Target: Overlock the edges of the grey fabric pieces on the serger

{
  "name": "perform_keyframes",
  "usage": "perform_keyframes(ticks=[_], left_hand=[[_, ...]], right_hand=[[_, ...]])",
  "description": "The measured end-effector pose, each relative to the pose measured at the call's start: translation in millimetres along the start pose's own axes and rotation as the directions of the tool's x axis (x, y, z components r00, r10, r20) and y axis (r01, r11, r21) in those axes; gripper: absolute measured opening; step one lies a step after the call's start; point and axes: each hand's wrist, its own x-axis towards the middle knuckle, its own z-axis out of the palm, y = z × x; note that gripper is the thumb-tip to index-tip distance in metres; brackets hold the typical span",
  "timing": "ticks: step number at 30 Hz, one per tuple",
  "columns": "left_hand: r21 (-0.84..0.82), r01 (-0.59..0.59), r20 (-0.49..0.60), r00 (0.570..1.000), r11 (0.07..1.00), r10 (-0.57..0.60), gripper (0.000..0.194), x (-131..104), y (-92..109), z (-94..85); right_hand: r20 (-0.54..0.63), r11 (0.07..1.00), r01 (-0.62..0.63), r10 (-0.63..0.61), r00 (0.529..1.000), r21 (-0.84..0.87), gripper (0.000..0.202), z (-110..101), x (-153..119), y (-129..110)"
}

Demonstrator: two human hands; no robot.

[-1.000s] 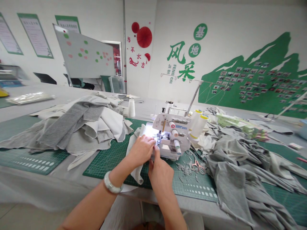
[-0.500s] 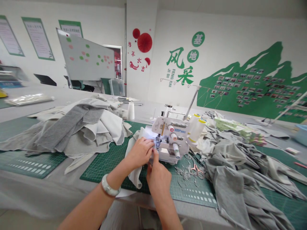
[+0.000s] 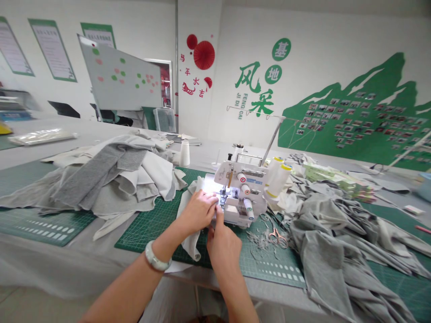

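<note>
A white overlock sewing machine [image 3: 230,179] stands on a green cutting mat [image 3: 151,229], its lamp lit over the needle area. A piece of light grey fabric [image 3: 190,244] lies at its left side, its near end hanging in a curled fold on the mat. My left hand [image 3: 198,210] rests flat on this fabric just left of the presser foot, fingers stretched. Close against it, my right hand [image 3: 225,246] has the index finger pointing forward and the thumb bent in, pinching the fabric edge in front of the machine. The fingertips partly hide the fabric there.
Heaped grey and white fabric pieces [image 3: 111,175] lie on the left. More grey fabric [image 3: 330,242] fills the right. Beside the machine are small scissors [image 3: 279,237], thread scraps [image 3: 261,240] and thread cones [image 3: 279,179]. A white cone [image 3: 185,153] stands behind.
The view has shifted slightly. Both hands keep nearly the same place at the machine, and the fabric shows little visible movement.
</note>
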Motion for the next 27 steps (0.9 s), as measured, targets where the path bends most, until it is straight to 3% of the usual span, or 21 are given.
perform_keyframes(ticks=[11, 17, 24, 27], left_hand=[[0.074, 0.000, 0.014, 1.000, 0.997, -0.001, 0.026, -6.3, 8.1, -7.9], [-0.007, -0.025, 0.028, 0.999, 1.000, 0.025, 0.024, -16.7, 10.4, -12.6], [-0.280, -0.071, -0.012, 0.997, 0.957, 0.071, 0.022, -16.4, -21.1, -18.3], [-0.322, 0.014, -0.013, 1.000, 0.947, -0.019, 0.018, -4.5, -38.1, -24.1]], right_hand=[[-0.076, 0.995, 0.060, -0.054, 0.996, 0.078, 0.062, 8.6, -1.5, 2.4], [-0.081, 0.980, 0.105, -0.092, 0.992, 0.167, 0.061, 9.6, -0.4, 5.3], [-0.051, 0.976, 0.087, -0.079, 0.996, 0.198, 0.053, 7.7, 0.7, 17.6], [-0.074, 0.973, 0.092, -0.078, 0.994, 0.209, 0.051, 8.9, 1.2, 21.6]])
